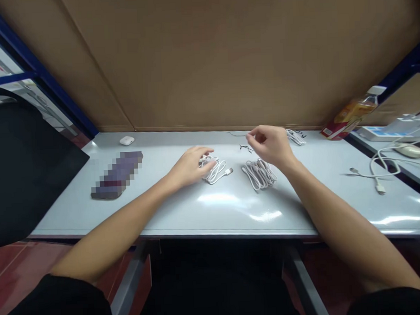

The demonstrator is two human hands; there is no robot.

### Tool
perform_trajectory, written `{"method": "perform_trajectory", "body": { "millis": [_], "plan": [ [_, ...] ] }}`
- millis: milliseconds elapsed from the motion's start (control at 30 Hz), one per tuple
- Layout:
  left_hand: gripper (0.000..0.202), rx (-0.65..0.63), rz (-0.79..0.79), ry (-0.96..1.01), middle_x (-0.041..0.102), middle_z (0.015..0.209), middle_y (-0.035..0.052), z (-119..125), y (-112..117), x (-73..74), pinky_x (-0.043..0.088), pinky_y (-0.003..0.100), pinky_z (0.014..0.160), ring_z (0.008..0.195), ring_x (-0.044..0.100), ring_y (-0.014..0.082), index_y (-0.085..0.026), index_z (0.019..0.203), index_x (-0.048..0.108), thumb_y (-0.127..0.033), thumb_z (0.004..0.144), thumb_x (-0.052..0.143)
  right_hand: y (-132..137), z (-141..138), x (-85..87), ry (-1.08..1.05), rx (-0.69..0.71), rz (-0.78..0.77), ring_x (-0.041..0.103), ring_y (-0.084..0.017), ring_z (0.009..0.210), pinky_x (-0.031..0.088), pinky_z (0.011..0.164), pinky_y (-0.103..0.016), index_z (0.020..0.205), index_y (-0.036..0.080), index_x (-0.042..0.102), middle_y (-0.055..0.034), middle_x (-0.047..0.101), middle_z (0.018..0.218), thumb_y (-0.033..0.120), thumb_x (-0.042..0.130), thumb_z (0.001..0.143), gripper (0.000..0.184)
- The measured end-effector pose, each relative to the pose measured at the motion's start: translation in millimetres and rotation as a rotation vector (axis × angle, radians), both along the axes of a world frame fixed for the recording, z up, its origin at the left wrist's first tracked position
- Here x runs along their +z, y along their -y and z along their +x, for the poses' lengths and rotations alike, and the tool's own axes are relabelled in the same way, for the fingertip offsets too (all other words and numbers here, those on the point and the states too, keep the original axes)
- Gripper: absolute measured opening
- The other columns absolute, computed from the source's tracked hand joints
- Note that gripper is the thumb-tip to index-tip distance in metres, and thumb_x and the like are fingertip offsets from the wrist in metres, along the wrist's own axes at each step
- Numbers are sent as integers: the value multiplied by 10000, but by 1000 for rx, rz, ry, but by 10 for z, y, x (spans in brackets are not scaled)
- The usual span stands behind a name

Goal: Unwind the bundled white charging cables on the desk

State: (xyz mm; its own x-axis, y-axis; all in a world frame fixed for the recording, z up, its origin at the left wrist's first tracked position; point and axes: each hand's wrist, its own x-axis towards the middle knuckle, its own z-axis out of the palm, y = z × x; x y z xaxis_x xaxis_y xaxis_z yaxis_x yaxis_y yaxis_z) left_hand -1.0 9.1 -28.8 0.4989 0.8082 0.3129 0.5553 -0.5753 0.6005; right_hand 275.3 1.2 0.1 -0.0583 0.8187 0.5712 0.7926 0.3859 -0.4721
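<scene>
My left grip (191, 166) rests on a loose coil of white cable (215, 170), fingers closed lightly over its near-left end. My right grip (270, 143) hovers pinched above a thin black twist tie (245, 149), just beyond a second cable bundle (260, 174) on the smooth grey table (184, 209).

A packing workshop bench: grey table (164, 215), cardboard backing (226, 59), blue racking (54, 94), bundled white cables (260, 174).
</scene>
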Motion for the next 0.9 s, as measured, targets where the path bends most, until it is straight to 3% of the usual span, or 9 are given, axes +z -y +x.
{"method": "perform_trajectory", "body": {
  "millis": [67,167,267,400,500,600,767,900],
  "plan": [
    [491,23,-47,-13,678,1285,133,4,0,-28,482,444,986,1114,630,318,-189,1299,703,-487,912,659,-113,189,-16,-44,-129,-22,526,-186,610,385,643,-353,759,212,670,-34,598,636,320,611,879,171],
    [473,-1,-133,18,681,1254,131,31,17,-66,525,442,930,1027,663,301,-199,1255,724,-487,881,703,-236,391,-77,-44,-211,-131,549,-201,625,400,645,-364,746,216,664,-45,621,651,295,644,856,136],
    [456,-56,-241,110,652,1293,138,77,59,-70,563,403,861,989,693,270,-210,1231,732,-472,858,747,-297,450,-159,12,-216,-233,554,-204,619,399,634,-366,727,215,672,-51,643,655,246,658,831,109],
    [496,-198,-503,279,582,1422,169,152,153,-34,598,399,881,1115,699,279,-208,1268,691,-397,825,810,-329,419,-239,119,-162,-318,561,-204,629,379,600,-348,734,202,726,-68,680,675,232,654,811,109],
    [509,-280,-628,336,655,1321,175,197,213,-20,603,422,911,1162,693,292,-191,1258,669,-325,799,842,-313,392,-226,174,-151,-336,554,-198,632,358,585,-337,777,195,755,-81,701,716,259,661,819,122],
    [428,-309,-613,319,710,1174,150,218,237,-38,598,426,925,1116,706,275,-172,1166,695,-267,778,848,-224,297,-145,176,-147,-286,529,-186,612,330,583,-334,818,192,758,-73,688,715,296,640,861,163],
    [172,-431,-610,333,738,1047,93,215,222,-101,565,400,961,1013,719,217,-172,957,705,-166,792,753,117,-161,-38,225,147,-299,546,-185,666,352,624,-321,859,194,734,-58,676,767,341,624,899,188],
    [80,-352,-594,388,728,868,45,208,182,-109,575,348,830,871,725,195,-180,821,652,-121,767,653,332,-475,-93,356,401,-328,531,-179,708,352,625,-297,827,192,686,-63,629,815,287,623,899,135]
  ]
}}
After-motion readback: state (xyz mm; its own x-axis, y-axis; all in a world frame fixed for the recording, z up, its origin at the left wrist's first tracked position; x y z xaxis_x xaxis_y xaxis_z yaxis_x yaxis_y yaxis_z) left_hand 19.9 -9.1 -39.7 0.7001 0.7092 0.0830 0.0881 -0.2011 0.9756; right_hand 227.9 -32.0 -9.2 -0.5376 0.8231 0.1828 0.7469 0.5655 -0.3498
